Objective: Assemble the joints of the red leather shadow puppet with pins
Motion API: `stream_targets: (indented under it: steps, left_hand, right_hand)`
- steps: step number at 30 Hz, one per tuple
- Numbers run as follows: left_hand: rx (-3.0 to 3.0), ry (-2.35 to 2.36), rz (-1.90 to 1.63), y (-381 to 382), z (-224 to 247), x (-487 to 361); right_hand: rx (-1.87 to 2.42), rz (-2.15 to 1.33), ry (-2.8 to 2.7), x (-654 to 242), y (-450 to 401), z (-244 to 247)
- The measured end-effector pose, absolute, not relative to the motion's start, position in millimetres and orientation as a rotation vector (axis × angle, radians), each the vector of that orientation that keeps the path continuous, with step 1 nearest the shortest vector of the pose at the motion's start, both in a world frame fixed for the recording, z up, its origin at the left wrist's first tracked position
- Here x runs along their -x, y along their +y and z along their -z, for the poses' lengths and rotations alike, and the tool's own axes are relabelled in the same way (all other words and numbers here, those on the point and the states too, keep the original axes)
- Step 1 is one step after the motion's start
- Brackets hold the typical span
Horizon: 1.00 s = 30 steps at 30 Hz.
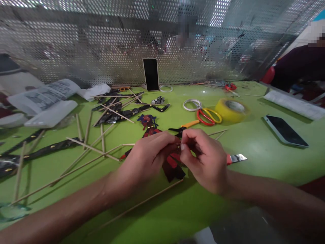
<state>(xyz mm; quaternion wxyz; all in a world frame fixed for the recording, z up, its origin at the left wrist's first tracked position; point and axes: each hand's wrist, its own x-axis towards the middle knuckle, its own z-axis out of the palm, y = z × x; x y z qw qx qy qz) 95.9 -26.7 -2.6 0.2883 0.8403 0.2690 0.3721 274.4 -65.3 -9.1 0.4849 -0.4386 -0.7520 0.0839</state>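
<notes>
A red and black puppet-like figure (149,129) with a blue and red head lies on the green table. Over its middle, my left hand (152,154) is closed, fingertips pressed together near the figure's body; what they grip is hidden. Facing it, my right hand (203,157) pinches thumb to forefinger on something too small to name. The fingertips of both hands nearly meet. Beyond them rest black-bladed pliers with an orange handle (190,124) and scissors with red and yellow handles (205,117). A cutter blade (238,158) sticks out beside my right hand.
Thin wooden sticks (83,164) and black jointed figures (111,115) spread over the left side. Yellow tape (232,110), a white tape ring (192,105) and a phone (285,130) lie to the right. Another phone (151,74) leans on the perforated metal screen (114,44). A person sits far right.
</notes>
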Motion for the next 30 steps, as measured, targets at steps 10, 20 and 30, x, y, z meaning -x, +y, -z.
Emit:
stream_targets:
  steps: [10, 20, 30]
  left_hand:
    - [-2.296, 0.598, -1.009, -24, 1, -95]
    - [-2.349, 0.619, -0.805, -19, -4, -88]
    - [-2.481, 0.658, -0.988, -16, 5, -89]
  right_hand:
    - [1.03, -0.061, -1.949, -282, -63, 7]
    - [0.828, 0.072, -2.201, -293, -49, 5]
    - [1.158, -0.7, -1.681, -268, -63, 9]
